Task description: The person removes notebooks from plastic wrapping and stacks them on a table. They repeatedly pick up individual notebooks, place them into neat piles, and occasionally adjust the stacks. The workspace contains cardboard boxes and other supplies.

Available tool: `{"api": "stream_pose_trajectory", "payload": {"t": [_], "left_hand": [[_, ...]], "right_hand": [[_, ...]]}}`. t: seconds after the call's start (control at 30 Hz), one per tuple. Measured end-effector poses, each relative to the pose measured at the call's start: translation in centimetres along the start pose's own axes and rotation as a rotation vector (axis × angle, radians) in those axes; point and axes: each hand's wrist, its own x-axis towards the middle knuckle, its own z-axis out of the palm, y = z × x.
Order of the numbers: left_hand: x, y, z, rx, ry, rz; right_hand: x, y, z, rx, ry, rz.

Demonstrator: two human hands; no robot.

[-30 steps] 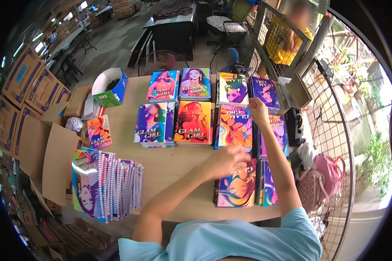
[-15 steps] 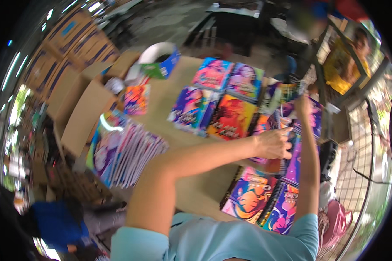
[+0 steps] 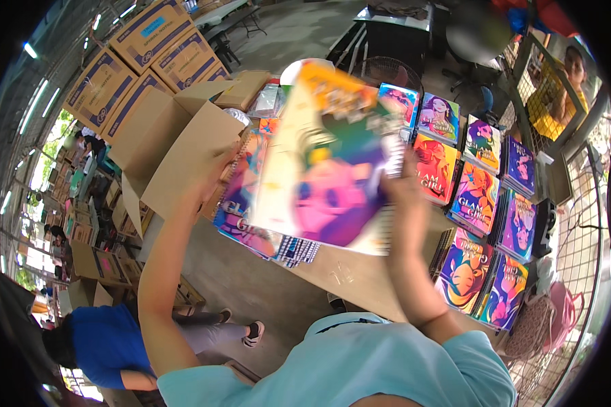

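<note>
A spiral notebook [image 3: 339,183] with a purple, pink and orange cover is raised over the table, blurred by motion. My right hand [image 3: 404,200] grips it at its spiral edge on the right side. At the left my left hand [image 3: 209,184] is beside a stack of colourful spiral notebooks [image 3: 237,220] and in front of a cardboard flap; its fingers are smeared, and whether they touch the stack I cannot tell. Several piles of similar notebooks, among them one with a red-orange cover [image 3: 434,166], stand in rows at the right.
An open cardboard box [image 3: 153,129] stands left of the notebook stack, with sealed cartons [image 3: 159,30] piled behind. Pink and brown bags [image 3: 557,312] hang by the wire mesh at the right. A person in blue [image 3: 105,346] is at the lower left; another in yellow [image 3: 557,102] sits beyond the mesh.
My left hand has moved from the right-hand piles to the left stack. My right hand has come back toward the middle and now holds up a notebook. The view has shifted left.
</note>
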Motion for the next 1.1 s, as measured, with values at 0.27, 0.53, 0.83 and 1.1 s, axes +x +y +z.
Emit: {"api": "stream_pose_trajectory", "payload": {"t": [0.27,0.53,0.83,1.1], "left_hand": [[2.6,-4.5,-2.1,-0.126,-0.385,0.116],[-13.3,9.1,26.0,0.090,-1.496,1.012],[-3.3,3.7,69.2,0.583,-0.719,1.228],[-0.4,9.2,80.7,1.101,-1.008,1.193]], "right_hand": [[-3.6,9.0,8.1,-0.238,-0.067,-0.383],[3.3,3.4,-25.8,-0.625,0.191,-0.191],[19.8,2.3,-55.7,-1.099,0.644,-0.132],[32.9,8.5,-58.4,-1.443,0.507,0.267]]}}
